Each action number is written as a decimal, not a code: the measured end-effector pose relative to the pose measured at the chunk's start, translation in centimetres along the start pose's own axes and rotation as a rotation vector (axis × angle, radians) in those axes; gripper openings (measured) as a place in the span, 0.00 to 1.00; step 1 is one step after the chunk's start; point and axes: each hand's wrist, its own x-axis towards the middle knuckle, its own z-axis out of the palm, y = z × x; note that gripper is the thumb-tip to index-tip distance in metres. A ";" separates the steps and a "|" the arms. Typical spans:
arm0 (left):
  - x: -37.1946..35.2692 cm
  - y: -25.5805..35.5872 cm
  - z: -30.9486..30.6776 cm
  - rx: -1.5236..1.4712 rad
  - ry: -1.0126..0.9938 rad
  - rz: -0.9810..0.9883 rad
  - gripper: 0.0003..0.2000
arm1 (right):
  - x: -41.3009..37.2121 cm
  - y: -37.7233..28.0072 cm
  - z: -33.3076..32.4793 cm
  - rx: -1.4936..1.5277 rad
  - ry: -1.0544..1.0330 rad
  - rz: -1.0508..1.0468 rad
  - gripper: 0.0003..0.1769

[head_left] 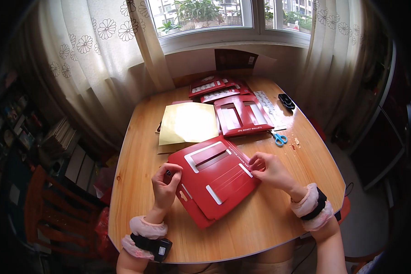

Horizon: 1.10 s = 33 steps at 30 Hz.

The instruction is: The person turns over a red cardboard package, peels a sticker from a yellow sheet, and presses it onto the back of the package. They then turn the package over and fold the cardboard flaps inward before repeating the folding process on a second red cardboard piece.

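A red card sleeve with white-edged window cut-outs (pixel 228 182) lies at an angle on the wooden table, close to me. My left hand (pixel 165 182) is at its left edge, thumb and fingertips brought together; what they pinch, if anything, is too small to tell. On the sleeve's right edge, my right hand (pixel 271 171) pinches the card near a white slot. Just beyond the sleeve are a pale yellow sheet stack (pixel 178 125) and another red sleeve with windows (pixel 260 119).
More red packages (pixel 210 86) are piled at the table's far end. Blue-handled scissors (pixel 280 139), small scraps (pixel 296 145), a printed sheet (pixel 270 107) and a black object (pixel 286 102) lie to the right. A wooden chair (pixel 59 214) stands left of the table (pixel 141 192).
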 end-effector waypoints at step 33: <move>-0.6 1.4 0.3 0.102 0.013 0.153 0.02 | -2.6 -6.0 3.9 -0.437 0.018 -0.543 0.46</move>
